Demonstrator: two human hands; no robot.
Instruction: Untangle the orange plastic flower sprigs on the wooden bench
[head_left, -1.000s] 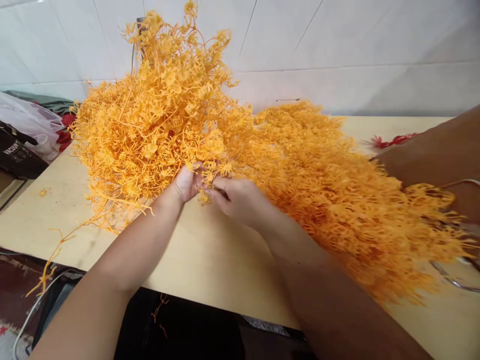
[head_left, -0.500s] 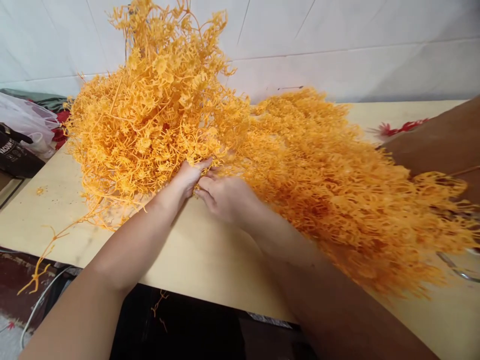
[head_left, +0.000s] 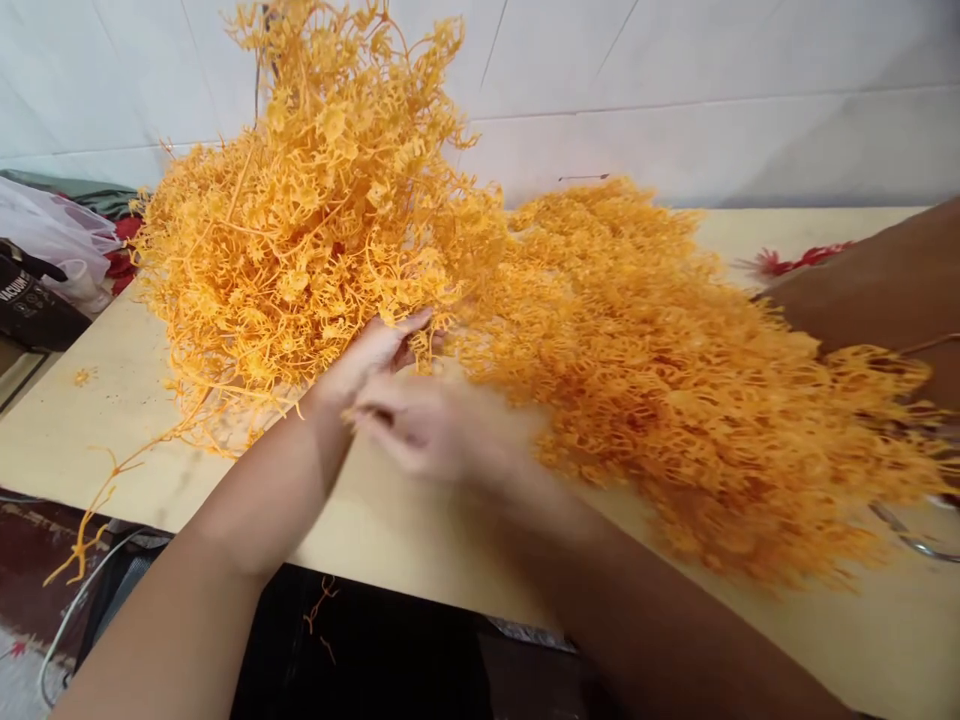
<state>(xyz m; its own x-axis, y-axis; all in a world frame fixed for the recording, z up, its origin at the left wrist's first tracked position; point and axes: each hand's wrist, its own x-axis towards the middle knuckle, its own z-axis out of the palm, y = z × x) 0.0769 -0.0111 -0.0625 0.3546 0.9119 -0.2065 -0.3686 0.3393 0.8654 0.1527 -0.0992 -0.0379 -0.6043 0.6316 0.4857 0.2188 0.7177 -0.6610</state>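
Note:
A tall, bushy bunch of orange artificial flowers stands on the left of the table, its thin stems tangled. My left hand is closed at the bunch's lower right edge, its fingers partly hidden by the sprigs. Just in front of it, my right hand is blurred, with thumb and fingers pinched together above my left wrist. A tiny orange-brown bit shows at those fingertips, too small to name. To the right lies a wide heap of the same orange sprigs.
Brown cardboard rises at the right, with a red flower beside it. A plastic bag and a black box sit at the far left. The pale tabletop ends at a front edge. Behind is a tiled wall.
My right hand has drawn back toward me and left, away from my left hand's fingers to above the wrist. My left hand stays almost where it was.

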